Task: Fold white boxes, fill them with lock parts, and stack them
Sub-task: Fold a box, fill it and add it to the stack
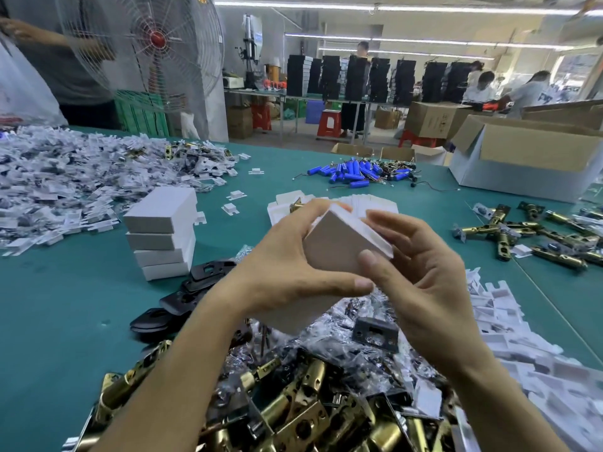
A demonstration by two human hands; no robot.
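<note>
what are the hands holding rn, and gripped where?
Both hold one white box above the table. Left hand wraps its left side and bottom edge; right hand pinches the right edge, thumb on the front face.

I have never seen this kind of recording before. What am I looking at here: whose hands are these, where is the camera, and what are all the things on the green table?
There is no machine here. The one picture comes from a camera worn on a person's head, looking forward and down, so the hands are that person's own. The left hand and right hand together hold a white box above the green table; it looks partly folded. To the left stands a stack of finished white boxes. Nearest the camera lies a heap of brass lock parts, with black plates beside it. Farther back are flat box blanks, blue batteries and a large carton. Small white pieces cover the far left.
</note>
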